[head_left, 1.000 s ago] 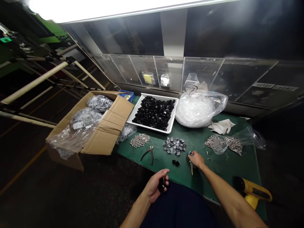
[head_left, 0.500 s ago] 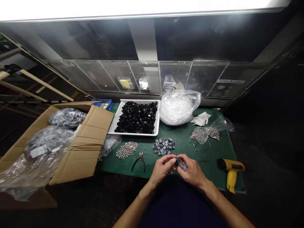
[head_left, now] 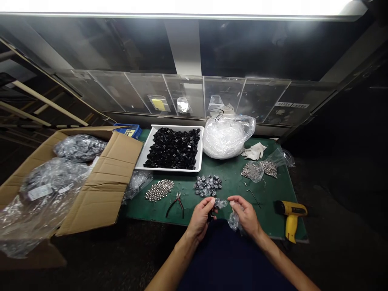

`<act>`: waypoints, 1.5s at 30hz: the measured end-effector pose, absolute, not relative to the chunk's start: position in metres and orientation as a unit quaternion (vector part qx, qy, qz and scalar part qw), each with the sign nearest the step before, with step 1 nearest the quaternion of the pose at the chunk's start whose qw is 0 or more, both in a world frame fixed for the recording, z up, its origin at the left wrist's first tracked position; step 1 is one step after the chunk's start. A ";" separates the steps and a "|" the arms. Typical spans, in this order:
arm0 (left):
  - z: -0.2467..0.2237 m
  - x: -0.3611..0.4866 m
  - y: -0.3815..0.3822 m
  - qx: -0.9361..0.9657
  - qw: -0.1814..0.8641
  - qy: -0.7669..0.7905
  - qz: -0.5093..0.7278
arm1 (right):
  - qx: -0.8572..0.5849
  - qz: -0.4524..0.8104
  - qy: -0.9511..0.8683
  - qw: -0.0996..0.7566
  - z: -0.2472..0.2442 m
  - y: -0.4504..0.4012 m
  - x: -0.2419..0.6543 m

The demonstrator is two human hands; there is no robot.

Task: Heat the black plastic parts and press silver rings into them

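At the table's front edge my left hand (head_left: 200,217) is closed, pinching a small black part in a clear plastic bag (head_left: 220,203) that sticks out toward the right. Facing it, my right hand (head_left: 247,216) has thumb and fingers pressed together on crumpled clear plastic film (head_left: 233,221), which hangs below the palm. A gap separates the two hands. Just beyond them lies a heap of small plastic-wrapped black pieces (head_left: 207,186). Red-handled pliers (head_left: 176,204) rest left of my left hand, handles toward me.
A white tray (head_left: 200,157) of black blocks stands behind, beside a big clear bag (head_left: 226,137). Shiny metal pieces (head_left: 159,190) lie left, near an open cardboard box (head_left: 100,182). To the right are a glove (head_left: 254,151), bagged metal parts (head_left: 252,171), a hex key (head_left: 254,198) and a yellow heat gun (head_left: 292,218).
My hands have moved apart from being together. Clear film now hangs from my right hand, while the bagged black part stays in my left. The view has shifted slightly.
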State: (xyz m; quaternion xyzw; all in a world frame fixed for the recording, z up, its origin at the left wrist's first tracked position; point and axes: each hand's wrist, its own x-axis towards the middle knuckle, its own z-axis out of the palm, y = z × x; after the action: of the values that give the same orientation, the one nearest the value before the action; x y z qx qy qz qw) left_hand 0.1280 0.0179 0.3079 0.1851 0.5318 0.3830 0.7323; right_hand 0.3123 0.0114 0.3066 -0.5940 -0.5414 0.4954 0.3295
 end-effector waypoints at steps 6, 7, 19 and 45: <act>0.305 0.122 0.014 0.183 0.732 0.527 0.391 | -0.569 0.523 -0.553 0.313 0.314 0.017 0.304; 0.305 0.121 0.015 0.182 0.729 0.526 0.398 | -0.570 0.519 -0.553 0.316 0.316 0.018 0.304; 0.304 0.127 0.017 0.090 0.743 0.508 0.426 | -0.470 0.443 -0.634 0.425 0.355 0.002 0.301; 0.290 0.121 0.012 0.094 0.836 0.428 0.331 | -0.502 0.396 -0.746 0.188 0.353 0.020 0.297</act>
State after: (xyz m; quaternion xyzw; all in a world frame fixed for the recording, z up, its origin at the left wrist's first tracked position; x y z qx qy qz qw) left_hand 0.1215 0.0124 0.2902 0.0940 0.4284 0.3308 0.8356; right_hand 0.2972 0.0197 0.3530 -0.5020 -0.7459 0.3956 0.1878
